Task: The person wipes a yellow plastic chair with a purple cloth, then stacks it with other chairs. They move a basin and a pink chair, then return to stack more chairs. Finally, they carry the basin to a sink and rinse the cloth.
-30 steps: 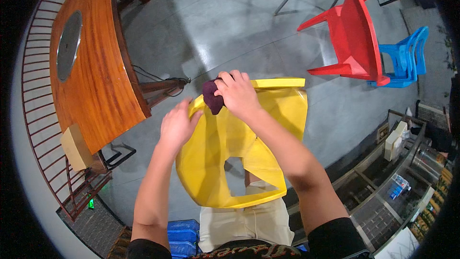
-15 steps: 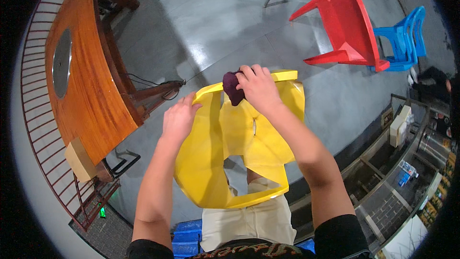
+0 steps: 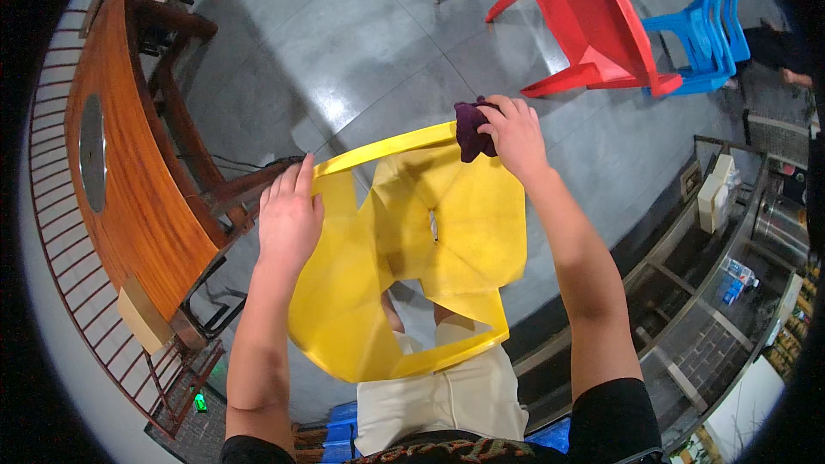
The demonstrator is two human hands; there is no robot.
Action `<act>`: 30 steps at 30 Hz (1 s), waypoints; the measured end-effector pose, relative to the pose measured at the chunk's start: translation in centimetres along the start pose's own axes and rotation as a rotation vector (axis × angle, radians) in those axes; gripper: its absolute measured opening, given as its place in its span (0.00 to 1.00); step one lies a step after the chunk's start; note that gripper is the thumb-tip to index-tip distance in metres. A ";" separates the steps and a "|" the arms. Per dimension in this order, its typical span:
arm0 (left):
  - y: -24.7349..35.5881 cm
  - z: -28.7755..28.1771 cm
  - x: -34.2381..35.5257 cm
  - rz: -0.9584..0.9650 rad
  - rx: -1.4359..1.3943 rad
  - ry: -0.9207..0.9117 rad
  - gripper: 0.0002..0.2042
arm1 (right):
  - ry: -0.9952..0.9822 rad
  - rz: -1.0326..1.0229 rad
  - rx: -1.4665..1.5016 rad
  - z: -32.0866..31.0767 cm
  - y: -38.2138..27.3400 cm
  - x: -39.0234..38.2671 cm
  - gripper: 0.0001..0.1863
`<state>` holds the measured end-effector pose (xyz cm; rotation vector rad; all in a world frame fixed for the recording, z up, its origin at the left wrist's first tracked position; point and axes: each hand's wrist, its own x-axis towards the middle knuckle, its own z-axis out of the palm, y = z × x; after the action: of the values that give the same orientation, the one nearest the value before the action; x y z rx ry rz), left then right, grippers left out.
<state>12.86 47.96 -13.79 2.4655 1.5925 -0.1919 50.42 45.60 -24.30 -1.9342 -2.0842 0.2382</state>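
A yellow plastic chair (image 3: 475, 215) with a long rim and a cut-out opening is in front of my legs. My left hand (image 3: 286, 206) grips the left end of its far rim, fingers curled over the edge. A dark purple cloth (image 3: 470, 129) is bunched under the fingers of my right hand (image 3: 516, 137), pressed on that same rim toward its right end.
A wooden table (image 3: 142, 215) with a round metal inset stands left, beside metal railing (image 3: 51, 172). A red chair (image 3: 593, 21) and blue chairs (image 3: 705, 51) are beyond at right. A person in dark clothing (image 3: 765, 47) is at far right, above metal-framed channels (image 3: 705, 326) holding a plastic bottle.
My right hand has moved rightward along the rim with the cloth. My left hand has shifted left and up, still on the rim. The view has shifted, with surroundings appearing higher.
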 end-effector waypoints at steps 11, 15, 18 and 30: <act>11.6 4.7 11.9 0.359 -0.093 -0.133 0.24 | 0.092 0.575 0.827 8.6 3.4 -5.1 0.15; 13.6 5.9 13.7 0.259 -0.166 -0.342 0.20 | 0.137 0.525 0.650 12.2 2.1 -7.9 0.21; 13.1 6.5 13.1 0.230 -0.185 -0.270 0.19 | 0.074 0.463 0.538 14.0 1.4 -8.9 0.20; 14.2 6.7 13.0 0.221 -0.144 -0.213 0.16 | -0.254 0.379 0.105 11.5 6.3 -8.8 0.21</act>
<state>31.15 52.25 -21.72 2.3955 1.1961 -0.2843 53.20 38.21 -38.00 -2.3199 -1.7803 0.6912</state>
